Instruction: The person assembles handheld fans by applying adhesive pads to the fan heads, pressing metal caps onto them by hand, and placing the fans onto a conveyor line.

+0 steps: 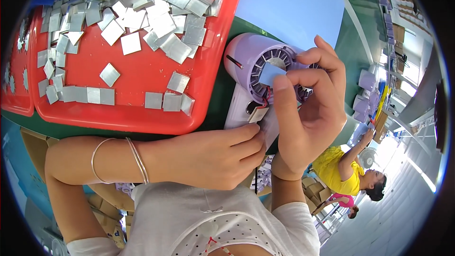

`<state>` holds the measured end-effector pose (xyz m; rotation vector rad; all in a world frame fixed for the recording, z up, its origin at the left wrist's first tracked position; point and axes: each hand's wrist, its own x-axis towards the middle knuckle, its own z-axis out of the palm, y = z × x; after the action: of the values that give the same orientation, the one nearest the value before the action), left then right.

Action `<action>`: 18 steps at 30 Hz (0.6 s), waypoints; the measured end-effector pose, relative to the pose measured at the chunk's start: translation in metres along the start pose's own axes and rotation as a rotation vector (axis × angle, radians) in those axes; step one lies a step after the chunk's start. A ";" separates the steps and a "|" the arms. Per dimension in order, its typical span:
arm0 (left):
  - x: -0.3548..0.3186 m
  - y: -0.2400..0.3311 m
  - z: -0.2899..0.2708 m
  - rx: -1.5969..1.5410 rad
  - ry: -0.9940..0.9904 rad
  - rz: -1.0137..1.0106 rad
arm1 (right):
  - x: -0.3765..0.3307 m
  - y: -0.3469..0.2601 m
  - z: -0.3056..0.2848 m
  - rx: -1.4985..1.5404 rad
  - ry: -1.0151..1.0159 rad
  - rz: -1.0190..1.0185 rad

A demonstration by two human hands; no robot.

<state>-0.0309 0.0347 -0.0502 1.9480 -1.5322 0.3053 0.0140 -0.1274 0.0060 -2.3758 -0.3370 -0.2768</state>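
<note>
A lilac handheld fan housing (pixel 242 50) lies before me, its round, dark-slotted opening showing and red wires running out of it. My left hand (pixel 213 156), with bangles on the wrist, is closed on the lower lilac part of the housing. By its fingertips sits a small pale square piece (pixel 258 114) on the housing; whether the fingers pinch it I cannot tell. My right hand (pixel 315 99) pinches a light blue square pad (pixel 271 74) between thumb and index finger, over the slotted opening. Its other fingers curl around the far side of the fan.
To the left, a red tray (pixel 118 122) holds many loose silver square plates (pixel 131 43). Another red tray (pixel 16 99) stands beyond it with jagged metal pieces. A light blue sheet (pixel 289 4) lies on the green table (pixel 358 42). A person in yellow (pixel 339 173) works at the right.
</note>
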 end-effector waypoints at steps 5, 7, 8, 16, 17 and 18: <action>0.001 0.001 0.001 0.001 0.012 -0.012 | 0.000 0.001 0.000 0.020 0.010 0.008; 0.001 0.001 0.002 0.002 0.024 -0.020 | 0.000 0.001 0.000 0.033 0.017 0.016; 0.001 0.001 0.001 -0.006 0.019 -0.021 | 0.000 0.001 0.000 0.034 0.016 0.017; 0.001 0.000 0.001 -0.012 0.014 -0.020 | -0.001 0.002 0.000 0.031 0.021 0.024; 0.000 0.000 0.001 -0.011 0.013 -0.021 | -0.001 0.002 0.000 0.032 0.021 0.025; 0.000 0.001 0.001 -0.011 0.012 -0.022 | -0.001 0.002 0.001 0.029 0.021 0.026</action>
<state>-0.0316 0.0340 -0.0505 1.9502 -1.5003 0.2979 0.0138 -0.1284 0.0043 -2.3451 -0.2981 -0.2820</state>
